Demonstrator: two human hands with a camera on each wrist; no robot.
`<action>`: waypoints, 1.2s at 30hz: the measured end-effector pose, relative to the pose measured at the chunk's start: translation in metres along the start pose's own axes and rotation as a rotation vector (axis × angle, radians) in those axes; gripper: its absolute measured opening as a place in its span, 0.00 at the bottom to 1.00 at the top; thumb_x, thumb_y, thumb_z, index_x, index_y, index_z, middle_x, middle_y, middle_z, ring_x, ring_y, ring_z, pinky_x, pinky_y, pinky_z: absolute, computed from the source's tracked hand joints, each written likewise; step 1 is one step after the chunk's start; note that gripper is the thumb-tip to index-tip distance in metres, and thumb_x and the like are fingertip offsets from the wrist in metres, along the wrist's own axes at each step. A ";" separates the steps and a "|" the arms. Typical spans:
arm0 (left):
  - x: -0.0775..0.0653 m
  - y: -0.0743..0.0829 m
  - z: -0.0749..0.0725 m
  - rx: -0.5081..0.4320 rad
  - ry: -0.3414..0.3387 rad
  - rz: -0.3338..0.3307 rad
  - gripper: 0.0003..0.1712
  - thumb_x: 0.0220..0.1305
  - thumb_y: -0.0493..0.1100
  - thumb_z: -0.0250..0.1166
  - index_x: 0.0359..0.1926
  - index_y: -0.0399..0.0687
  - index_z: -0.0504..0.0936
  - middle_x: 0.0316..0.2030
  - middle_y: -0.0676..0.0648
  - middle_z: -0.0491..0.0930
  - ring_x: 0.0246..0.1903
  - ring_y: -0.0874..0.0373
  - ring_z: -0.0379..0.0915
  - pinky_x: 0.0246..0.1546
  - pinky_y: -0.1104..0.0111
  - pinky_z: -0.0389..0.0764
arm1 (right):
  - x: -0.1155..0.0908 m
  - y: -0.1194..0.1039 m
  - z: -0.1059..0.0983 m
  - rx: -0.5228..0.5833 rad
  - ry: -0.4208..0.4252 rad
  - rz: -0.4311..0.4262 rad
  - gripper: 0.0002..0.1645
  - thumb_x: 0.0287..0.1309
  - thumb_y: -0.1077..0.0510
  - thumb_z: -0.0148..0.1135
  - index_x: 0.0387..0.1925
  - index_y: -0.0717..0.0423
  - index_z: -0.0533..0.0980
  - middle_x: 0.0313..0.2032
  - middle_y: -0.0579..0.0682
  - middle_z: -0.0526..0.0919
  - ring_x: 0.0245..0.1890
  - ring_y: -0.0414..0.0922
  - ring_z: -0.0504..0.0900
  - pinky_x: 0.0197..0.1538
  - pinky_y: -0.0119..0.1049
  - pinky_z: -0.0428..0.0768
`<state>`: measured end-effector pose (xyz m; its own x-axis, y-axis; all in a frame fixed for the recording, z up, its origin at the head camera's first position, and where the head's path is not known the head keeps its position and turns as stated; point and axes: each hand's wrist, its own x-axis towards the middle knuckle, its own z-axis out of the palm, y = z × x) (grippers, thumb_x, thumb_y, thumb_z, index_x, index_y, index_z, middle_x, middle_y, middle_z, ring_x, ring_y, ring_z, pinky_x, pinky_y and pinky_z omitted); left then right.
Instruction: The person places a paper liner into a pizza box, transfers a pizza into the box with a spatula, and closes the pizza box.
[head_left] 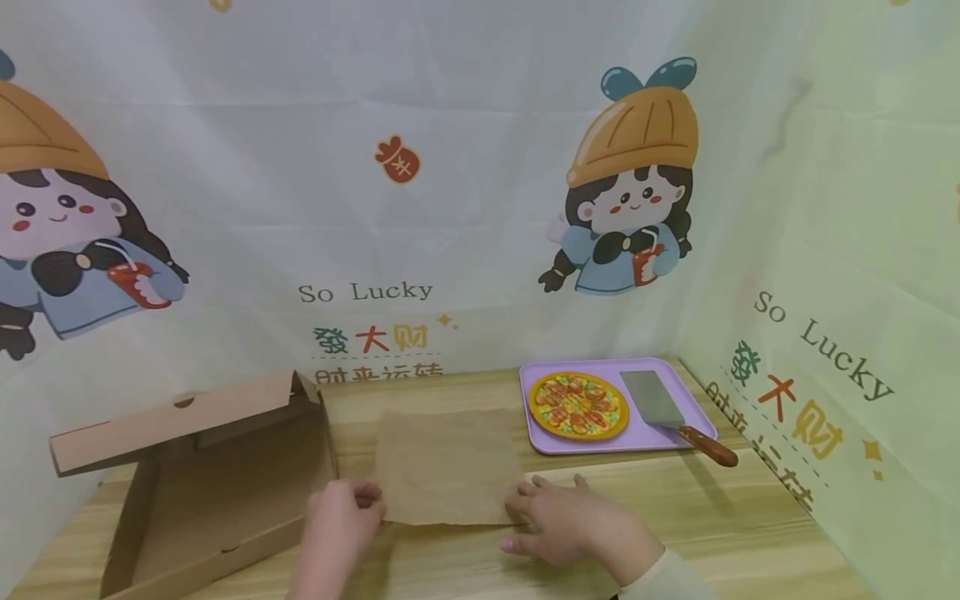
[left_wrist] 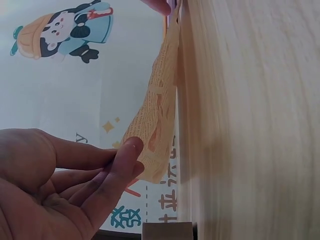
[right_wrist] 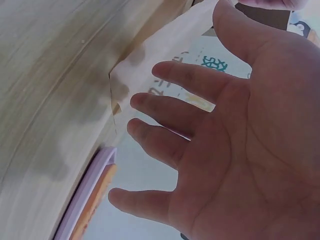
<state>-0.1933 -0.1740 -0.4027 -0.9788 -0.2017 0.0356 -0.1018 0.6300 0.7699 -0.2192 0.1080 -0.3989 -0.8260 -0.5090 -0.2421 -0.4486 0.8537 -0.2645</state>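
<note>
A sheet of brown paper [head_left: 450, 467] lies in the middle of the wooden table, its near edge lifted a little. My left hand [head_left: 339, 521] pinches the near left corner between thumb and fingers. In the left wrist view, newspaper-like print shows on the underside of the paper [left_wrist: 157, 110]. At the near right corner is my right hand [head_left: 566, 523]; in the right wrist view its fingers are spread and straight beside the paper [right_wrist: 170, 42]. Whether its fingertips touch the sheet I cannot tell.
On the left stands a cardboard pizza box [head_left: 225, 492] with its lid partly raised. At the back right, a purple tray [head_left: 536, 442] holds a toy-like pizza [head_left: 577, 406] and a wooden-handled spatula [head_left: 652, 398]. Printed cloth [head_left: 480, 208] hangs behind the table.
</note>
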 end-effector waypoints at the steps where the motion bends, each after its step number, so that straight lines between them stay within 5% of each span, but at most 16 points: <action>1: -0.002 -0.001 -0.001 -0.001 0.008 0.001 0.11 0.63 0.28 0.67 0.46 0.25 0.87 0.36 0.34 0.90 0.28 0.54 0.89 0.32 0.64 0.89 | 0.000 -0.001 0.000 0.003 -0.003 -0.002 0.39 0.70 0.29 0.61 0.72 0.45 0.76 0.78 0.55 0.70 0.81 0.58 0.64 0.77 0.78 0.55; 11: -0.017 -0.009 -0.016 -0.018 0.046 -0.060 0.14 0.64 0.30 0.70 0.49 0.27 0.87 0.41 0.32 0.91 0.29 0.55 0.90 0.32 0.65 0.90 | -0.002 -0.006 0.002 0.005 0.002 0.008 0.42 0.69 0.27 0.60 0.74 0.45 0.75 0.79 0.55 0.69 0.81 0.59 0.63 0.77 0.77 0.56; 20: -0.023 -0.022 -0.042 0.011 0.050 -0.139 0.17 0.67 0.36 0.71 0.53 0.29 0.87 0.36 0.39 0.93 0.29 0.55 0.91 0.43 0.52 0.89 | -0.004 -0.003 -0.001 0.018 0.017 0.036 0.45 0.68 0.27 0.61 0.75 0.49 0.73 0.79 0.57 0.68 0.81 0.61 0.63 0.77 0.78 0.55; 24: -0.025 -0.031 -0.052 -0.019 0.064 -0.161 0.18 0.68 0.37 0.71 0.54 0.28 0.86 0.35 0.40 0.93 0.28 0.57 0.90 0.62 0.39 0.78 | -0.005 -0.003 -0.002 0.029 0.009 0.034 0.45 0.68 0.27 0.61 0.75 0.49 0.73 0.79 0.57 0.68 0.81 0.61 0.63 0.77 0.77 0.55; 29: -0.027 -0.043 -0.066 -0.048 0.055 -0.209 0.20 0.69 0.38 0.71 0.56 0.28 0.85 0.35 0.41 0.93 0.29 0.56 0.91 0.66 0.35 0.72 | -0.006 -0.003 -0.003 0.035 0.011 0.029 0.45 0.69 0.27 0.60 0.75 0.49 0.73 0.79 0.58 0.69 0.81 0.61 0.64 0.77 0.77 0.56; 33: -0.027 -0.053 -0.078 -0.032 0.046 -0.252 0.23 0.70 0.42 0.71 0.59 0.30 0.84 0.37 0.44 0.93 0.30 0.59 0.91 0.70 0.31 0.58 | -0.006 -0.002 -0.003 0.040 0.012 0.041 0.45 0.69 0.27 0.60 0.75 0.49 0.73 0.79 0.58 0.69 0.81 0.61 0.64 0.78 0.77 0.55; 36: -0.026 -0.060 -0.087 -0.002 0.050 -0.274 0.24 0.70 0.45 0.70 0.59 0.31 0.84 0.36 0.46 0.94 0.30 0.61 0.91 0.68 0.35 0.62 | -0.007 -0.001 -0.003 0.041 0.009 0.049 0.45 0.69 0.27 0.60 0.75 0.48 0.73 0.79 0.57 0.68 0.81 0.60 0.64 0.78 0.76 0.55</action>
<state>-0.1458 -0.2717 -0.3941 -0.9048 -0.4012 -0.1426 -0.3610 0.5452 0.7566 -0.2140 0.1106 -0.3936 -0.8497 -0.4655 -0.2477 -0.3933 0.8724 -0.2903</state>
